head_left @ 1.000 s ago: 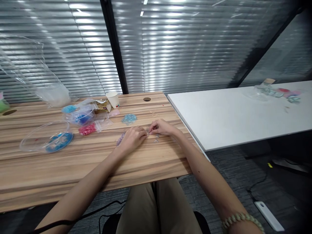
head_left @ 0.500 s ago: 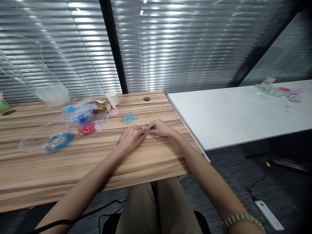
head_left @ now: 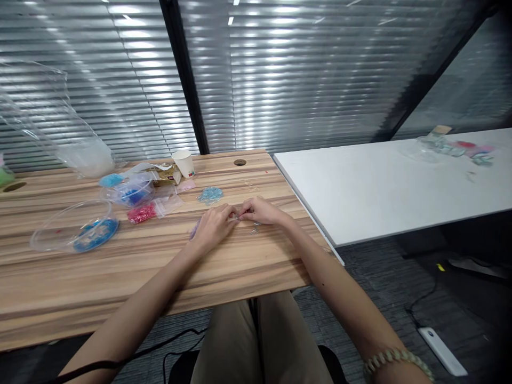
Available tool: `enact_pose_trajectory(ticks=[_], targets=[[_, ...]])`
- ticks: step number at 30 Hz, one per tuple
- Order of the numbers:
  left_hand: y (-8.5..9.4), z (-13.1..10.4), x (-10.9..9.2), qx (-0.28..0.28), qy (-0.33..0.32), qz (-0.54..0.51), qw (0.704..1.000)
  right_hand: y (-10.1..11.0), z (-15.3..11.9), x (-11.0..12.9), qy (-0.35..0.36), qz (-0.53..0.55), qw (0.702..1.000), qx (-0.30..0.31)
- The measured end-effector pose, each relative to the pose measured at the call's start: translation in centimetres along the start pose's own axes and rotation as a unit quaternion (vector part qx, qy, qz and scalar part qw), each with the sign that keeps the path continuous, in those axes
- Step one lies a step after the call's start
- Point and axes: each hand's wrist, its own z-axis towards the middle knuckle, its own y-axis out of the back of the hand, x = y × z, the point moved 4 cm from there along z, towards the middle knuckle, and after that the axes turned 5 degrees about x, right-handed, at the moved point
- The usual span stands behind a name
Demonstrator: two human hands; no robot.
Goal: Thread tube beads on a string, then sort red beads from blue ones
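My left hand [head_left: 216,224] rests on the wooden table with its fingers pinched together. Facing it, fingertips nearly touching, my right hand [head_left: 260,210] is pinched too. Whatever is between the fingertips is too small to name. Small shiny pieces [head_left: 255,230] lie just under my right hand. Beside my left hand, partly covered by it, is a purple patch of small pieces [head_left: 194,229]. A light-blue heap of small pieces [head_left: 210,195] sits a little behind the hands.
On the wooden table [head_left: 132,277] to the left are a clear round container [head_left: 44,234] with blue contents, another clear tub [head_left: 150,188], a bag of red pieces [head_left: 142,213] and a paper cup [head_left: 184,163]. A white table [head_left: 360,197] adjoins on the right.
Both hands stay pinched at almost the same spot, with only slight finger movement. The whole view has shifted very slightly.
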Motion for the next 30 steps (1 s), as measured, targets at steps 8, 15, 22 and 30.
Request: enact_pose_trajectory(ticks=[8,15,22,30], targets=[[-0.4,0.0,0.2,0.007,-0.008,0.008,1.000,0.2,-0.3,1.0,0.001,-0.003,1.000,0.005],[-0.5,0.0,0.3,0.042,0.000,0.013,0.999,0.3,-0.4,0.7,0.001,0.001,1.000,0.020],[-0.4,0.1,0.2,0.038,0.007,0.003,0.999,0.3,-0.3,0.8,-0.015,0.014,1.000,-0.002],[-0.6,0.1,0.5,0.028,-0.016,-0.011,0.999,0.5,-0.5,1.2,-0.006,-0.005,1.000,0.017]])
